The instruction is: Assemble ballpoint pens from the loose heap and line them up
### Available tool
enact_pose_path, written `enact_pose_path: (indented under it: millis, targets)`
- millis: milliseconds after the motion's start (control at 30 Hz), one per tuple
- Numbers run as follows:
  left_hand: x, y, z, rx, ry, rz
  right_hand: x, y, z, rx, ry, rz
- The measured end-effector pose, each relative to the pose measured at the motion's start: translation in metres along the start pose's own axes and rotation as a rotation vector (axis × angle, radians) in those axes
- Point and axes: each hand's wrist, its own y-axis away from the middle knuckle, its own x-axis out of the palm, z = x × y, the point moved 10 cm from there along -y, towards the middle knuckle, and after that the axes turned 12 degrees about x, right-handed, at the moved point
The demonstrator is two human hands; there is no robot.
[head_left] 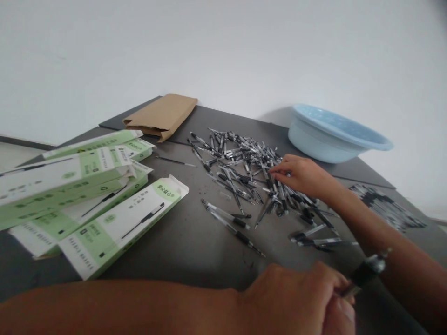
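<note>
My left hand (300, 298) rests low at the near table edge, fingers curled around a black-gripped pen (366, 272) that sticks out to the right. My right hand (300, 174) reaches forward into a big loose pile of black and clear pens (240, 163) in the middle of the dark table, fingertips pinched together on the pile; what they pinch is too small to make out. Three single pens (230, 221) lie apart just in front of the pile.
Several green and white pen boxes (87, 195) are stacked at the left. A brown paper bag (160, 116) lies at the back, a light blue plastic basin (335, 135) at the back right. More pens (387, 207) lie in a row at the right edge.
</note>
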Motion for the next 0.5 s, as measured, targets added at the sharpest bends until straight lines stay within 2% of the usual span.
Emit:
enact_pose_path:
  millis: [133, 300, 500]
  targets:
    - [0.009, 0.001, 0.009, 0.02, -0.014, 0.056, 0.01, -0.018, -0.003, 0.016, 0.086, 0.074]
    - [0.018, 0.004, 0.025, -0.009, -0.042, 0.033, 0.017, -0.017, -0.007, 0.079, 0.174, 0.12]
    - [0.019, 0.005, 0.019, -0.015, -0.076, 0.014, 0.022, -0.019, -0.008, 0.158, 0.248, 0.135]
